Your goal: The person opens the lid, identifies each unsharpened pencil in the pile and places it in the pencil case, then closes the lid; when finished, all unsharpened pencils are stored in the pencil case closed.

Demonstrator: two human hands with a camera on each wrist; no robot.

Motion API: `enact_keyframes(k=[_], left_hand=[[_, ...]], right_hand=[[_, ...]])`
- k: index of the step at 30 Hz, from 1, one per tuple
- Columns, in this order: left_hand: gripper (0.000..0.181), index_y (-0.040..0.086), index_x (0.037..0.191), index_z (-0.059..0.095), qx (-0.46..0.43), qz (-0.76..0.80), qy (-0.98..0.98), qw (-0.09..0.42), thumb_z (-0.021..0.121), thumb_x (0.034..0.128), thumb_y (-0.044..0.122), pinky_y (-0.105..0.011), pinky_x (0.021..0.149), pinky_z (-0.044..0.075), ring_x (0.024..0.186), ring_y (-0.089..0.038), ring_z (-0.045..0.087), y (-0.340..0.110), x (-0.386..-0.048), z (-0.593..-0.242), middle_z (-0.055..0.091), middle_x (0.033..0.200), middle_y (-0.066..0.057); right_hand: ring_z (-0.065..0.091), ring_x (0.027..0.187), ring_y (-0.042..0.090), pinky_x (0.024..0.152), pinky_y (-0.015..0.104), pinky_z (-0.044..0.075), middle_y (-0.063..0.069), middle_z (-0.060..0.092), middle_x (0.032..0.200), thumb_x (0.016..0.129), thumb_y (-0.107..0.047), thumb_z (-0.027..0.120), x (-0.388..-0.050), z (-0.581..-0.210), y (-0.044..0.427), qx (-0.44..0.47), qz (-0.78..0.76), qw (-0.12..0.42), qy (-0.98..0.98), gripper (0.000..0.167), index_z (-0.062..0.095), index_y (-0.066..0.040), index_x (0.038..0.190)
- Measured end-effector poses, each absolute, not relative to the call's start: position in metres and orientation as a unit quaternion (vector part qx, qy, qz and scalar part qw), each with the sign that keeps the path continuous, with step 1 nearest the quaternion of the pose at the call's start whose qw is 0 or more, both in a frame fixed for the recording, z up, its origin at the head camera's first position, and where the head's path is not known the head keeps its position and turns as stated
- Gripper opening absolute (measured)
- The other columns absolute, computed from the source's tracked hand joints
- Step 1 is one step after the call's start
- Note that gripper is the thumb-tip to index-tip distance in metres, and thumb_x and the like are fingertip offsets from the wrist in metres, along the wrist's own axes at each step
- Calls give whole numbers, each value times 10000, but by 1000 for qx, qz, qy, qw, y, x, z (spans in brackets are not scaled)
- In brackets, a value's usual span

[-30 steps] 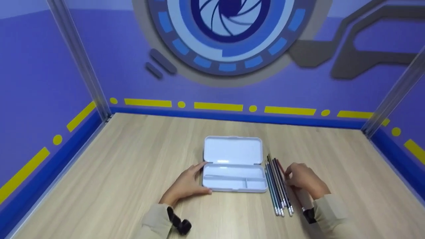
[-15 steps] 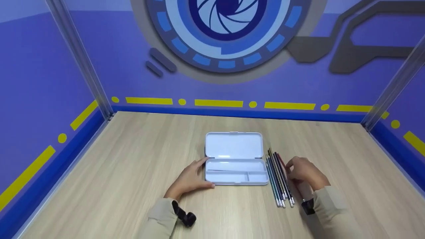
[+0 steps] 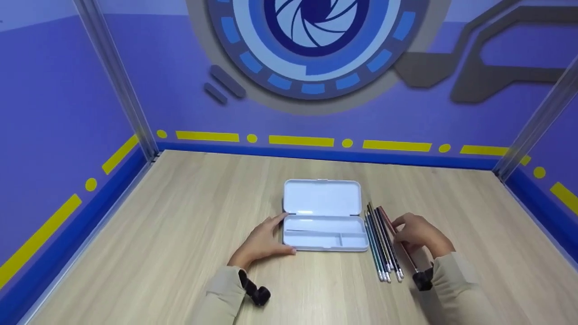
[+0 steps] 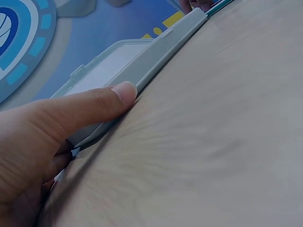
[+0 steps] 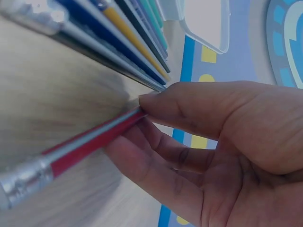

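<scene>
A white pencil case [image 3: 325,248] lies with its lid up on the table. My left hand [image 3: 262,241] grips its left end, the thumb on the front wall and a finger near the hinge. In the left wrist view the thumb [image 4: 125,93] presses that wall; the other fingers are partly hidden. To the right of the case, several pencils [image 3: 381,243] lie side by side, eraser ends toward me. My right hand [image 3: 420,234] pinches a red pencil [image 5: 90,142] between thumb and fingers, just right of the bunch. In the right wrist view its metal eraser end points left.
The case has a long rear compartment [image 3: 325,223] and two front ones, split by a small divider. A wooden table [image 3: 180,216] carries everything. A blue-purple wall [image 3: 271,122] stands behind, with further walls on both sides.
The head view has shifted slightly. More of the red pencil's far end shows, and it stands a little clearer of the bunch in my right hand. My left hand keeps its hold.
</scene>
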State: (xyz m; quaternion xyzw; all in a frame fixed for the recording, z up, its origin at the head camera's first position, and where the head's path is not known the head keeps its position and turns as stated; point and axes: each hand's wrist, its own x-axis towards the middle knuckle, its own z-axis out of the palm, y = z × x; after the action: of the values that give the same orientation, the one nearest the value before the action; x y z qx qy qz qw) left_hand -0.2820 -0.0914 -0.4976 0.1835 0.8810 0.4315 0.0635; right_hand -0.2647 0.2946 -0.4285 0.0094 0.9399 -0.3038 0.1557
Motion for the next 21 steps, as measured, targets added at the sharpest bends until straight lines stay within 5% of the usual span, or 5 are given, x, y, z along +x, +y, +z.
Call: enact_keyframes(k=[9, 21], left_hand=[[1022, 169, 1486, 375, 187, 427, 882, 65, 875, 634, 431, -590, 1127, 272, 1412, -463, 251, -94, -282, -498, 356, 1516, -200], [1032, 196, 1493, 362, 181, 428, 882, 74, 876, 628, 427, -546, 1144, 272, 1412, -402, 289, -92, -283, -496, 360, 1514, -190]], right_hand=[[650, 692, 193, 612, 378, 593, 194, 688, 905, 834, 8, 607, -271, -418, 286, -12, -328, 156, 932, 494, 494, 143, 1295], [660, 805, 265, 668, 380, 599, 191, 681, 940, 884, 2, 608, -283, -392, 258, -92, -330, 106, 933, 378, 617, 4, 1262]])
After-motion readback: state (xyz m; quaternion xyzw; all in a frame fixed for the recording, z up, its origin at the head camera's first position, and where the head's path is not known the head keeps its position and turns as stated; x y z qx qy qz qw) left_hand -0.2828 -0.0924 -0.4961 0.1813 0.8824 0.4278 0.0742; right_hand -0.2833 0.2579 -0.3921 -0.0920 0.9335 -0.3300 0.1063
